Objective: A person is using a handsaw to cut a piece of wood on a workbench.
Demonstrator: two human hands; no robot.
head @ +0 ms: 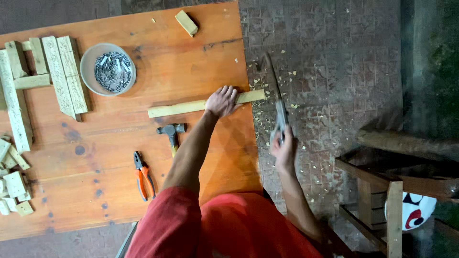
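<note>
My left hand (221, 101) presses flat on a long pale wooden strip (179, 109) that lies across the orange-brown table (119, 191) and sticks out past its right edge. My right hand (283, 149) grips the handle of a hand saw (274, 81), whose blade points away from me beside the strip's overhanging end, off the table's right side. A hammer (171, 132) lies just in front of the strip, near my left forearm.
Orange-handled pliers (142, 176) lie near the table's front. A bowl of nails (108, 69) and carved wooden strips (64, 76) sit at the left, a small block (186, 22) at the far edge. Wood chips litter the tiled floor (325, 71). A wooden stool frame (382, 191) stands at the right.
</note>
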